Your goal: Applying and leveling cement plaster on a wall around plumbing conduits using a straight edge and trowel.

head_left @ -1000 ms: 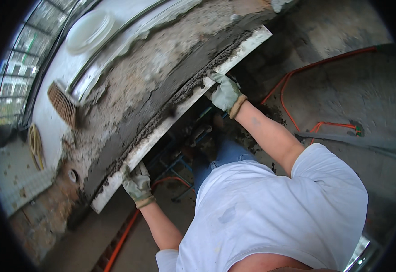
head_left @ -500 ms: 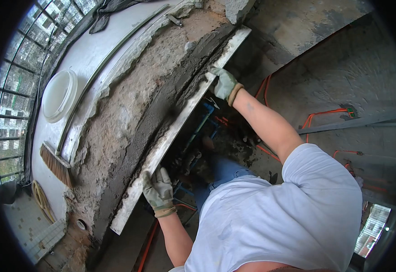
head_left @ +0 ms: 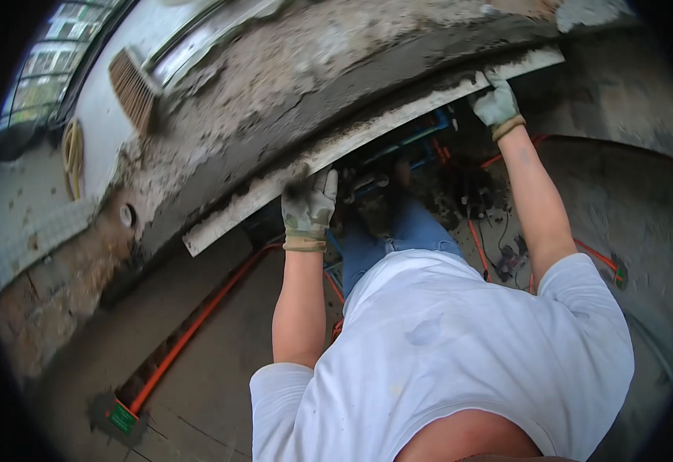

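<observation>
Long, straight, mortar-smeared whitish bar (head_left: 386,127) is held alongside the dark-grey mortar band (head_left: 290,135), seemingly steadied by wide spacing: pale-gloved right hand (head_left: 497,106), fingers gripping its edge; pale-gloved left hand (head_left: 307,212), finger closure indeterminable.

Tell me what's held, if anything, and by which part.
A long whitish bar: the right hand grips its near edge toward the right end; left hand at that edge, grip unclear.

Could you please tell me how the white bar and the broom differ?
The white bar is a long, smeared strip; the broom ends in brown bristles. The left gloved hand and right gloved hand are at the white bar; neither touches the broom. Both slant upward to the right.
</observation>
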Action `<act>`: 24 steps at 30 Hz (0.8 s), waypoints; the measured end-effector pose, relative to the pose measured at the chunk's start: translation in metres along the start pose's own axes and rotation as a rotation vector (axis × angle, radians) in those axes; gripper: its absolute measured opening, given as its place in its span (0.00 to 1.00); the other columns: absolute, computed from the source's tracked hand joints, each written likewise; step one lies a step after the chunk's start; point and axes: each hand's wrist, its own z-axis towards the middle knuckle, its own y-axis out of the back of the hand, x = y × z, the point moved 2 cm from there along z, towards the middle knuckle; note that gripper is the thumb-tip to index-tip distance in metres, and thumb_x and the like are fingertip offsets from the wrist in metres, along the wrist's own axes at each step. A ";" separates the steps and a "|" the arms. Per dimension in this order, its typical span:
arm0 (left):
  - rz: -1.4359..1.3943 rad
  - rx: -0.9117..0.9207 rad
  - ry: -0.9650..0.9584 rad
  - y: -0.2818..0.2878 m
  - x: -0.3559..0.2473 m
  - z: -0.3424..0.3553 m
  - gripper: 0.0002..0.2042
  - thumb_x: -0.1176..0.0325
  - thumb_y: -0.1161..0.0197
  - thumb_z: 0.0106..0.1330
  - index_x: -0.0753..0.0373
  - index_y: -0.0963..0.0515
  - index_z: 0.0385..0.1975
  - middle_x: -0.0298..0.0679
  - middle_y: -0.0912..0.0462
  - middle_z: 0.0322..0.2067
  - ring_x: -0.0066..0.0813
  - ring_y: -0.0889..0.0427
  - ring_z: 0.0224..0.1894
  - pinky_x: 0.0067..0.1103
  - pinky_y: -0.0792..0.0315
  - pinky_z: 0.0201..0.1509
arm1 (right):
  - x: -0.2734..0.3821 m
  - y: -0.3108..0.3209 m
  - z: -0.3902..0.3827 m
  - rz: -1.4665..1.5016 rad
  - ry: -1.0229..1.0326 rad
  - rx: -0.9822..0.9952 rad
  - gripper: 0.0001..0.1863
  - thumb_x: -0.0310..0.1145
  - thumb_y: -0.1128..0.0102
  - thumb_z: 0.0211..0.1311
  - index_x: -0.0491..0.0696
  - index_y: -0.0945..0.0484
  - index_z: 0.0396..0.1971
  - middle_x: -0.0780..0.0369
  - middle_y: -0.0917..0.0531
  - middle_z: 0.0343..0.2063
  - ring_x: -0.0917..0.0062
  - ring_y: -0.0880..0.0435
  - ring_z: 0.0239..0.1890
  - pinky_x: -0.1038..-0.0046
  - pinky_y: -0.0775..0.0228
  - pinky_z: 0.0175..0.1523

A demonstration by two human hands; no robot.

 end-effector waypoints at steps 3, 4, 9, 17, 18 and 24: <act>0.685 0.098 -0.341 0.025 -0.037 0.000 0.08 0.69 0.40 0.63 0.61 0.22 0.40 0.42 0.23 0.50 0.42 0.28 0.56 0.42 0.34 0.62 | -0.037 -0.007 -0.022 0.060 -0.081 0.071 0.08 0.26 0.47 0.60 0.49 0.31 0.39 0.58 0.25 0.39 0.62 0.25 0.44 0.50 0.28 0.54; 0.787 0.108 -0.394 0.031 -0.047 -0.001 0.09 0.68 0.42 0.64 0.62 0.23 0.42 0.43 0.23 0.50 0.41 0.28 0.56 0.42 0.34 0.62 | -0.052 -0.006 -0.026 0.075 -0.123 0.090 0.07 0.27 0.46 0.60 0.50 0.30 0.39 0.59 0.25 0.37 0.64 0.25 0.43 0.51 0.27 0.53; 0.012 -0.032 -0.183 0.069 -0.103 -0.011 0.15 0.65 0.50 0.69 0.65 0.27 0.51 0.45 0.23 0.51 0.38 0.27 0.56 0.36 0.33 0.63 | -0.134 -0.007 -0.046 0.154 -0.160 0.087 0.07 0.25 0.46 0.59 0.53 0.28 0.36 0.64 0.23 0.33 0.74 0.23 0.37 0.58 0.25 0.51; -0.107 -0.119 -0.218 0.073 -0.092 0.018 0.17 0.69 0.47 0.66 0.68 0.29 0.52 0.49 0.27 0.55 0.42 0.28 0.59 0.38 0.31 0.64 | -0.156 0.014 -0.020 0.218 -0.270 0.049 0.04 0.24 0.51 0.60 0.47 0.29 0.35 0.60 0.23 0.31 0.67 0.22 0.37 0.52 0.27 0.54; -0.118 -0.095 -0.191 0.070 -0.082 0.020 0.17 0.70 0.48 0.67 0.68 0.30 0.54 0.48 0.27 0.56 0.40 0.29 0.60 0.36 0.32 0.64 | -0.148 0.020 -0.012 0.228 -0.273 0.094 0.04 0.24 0.51 0.61 0.47 0.29 0.35 0.60 0.23 0.31 0.66 0.22 0.38 0.51 0.27 0.54; -0.091 0.048 -0.038 0.043 -0.001 0.071 0.15 0.71 0.48 0.68 0.67 0.30 0.53 0.45 0.27 0.55 0.41 0.28 0.58 0.34 0.35 0.66 | -0.076 0.069 0.052 0.170 -0.239 0.022 0.06 0.25 0.50 0.59 0.49 0.28 0.35 0.59 0.23 0.32 0.67 0.22 0.38 0.51 0.27 0.54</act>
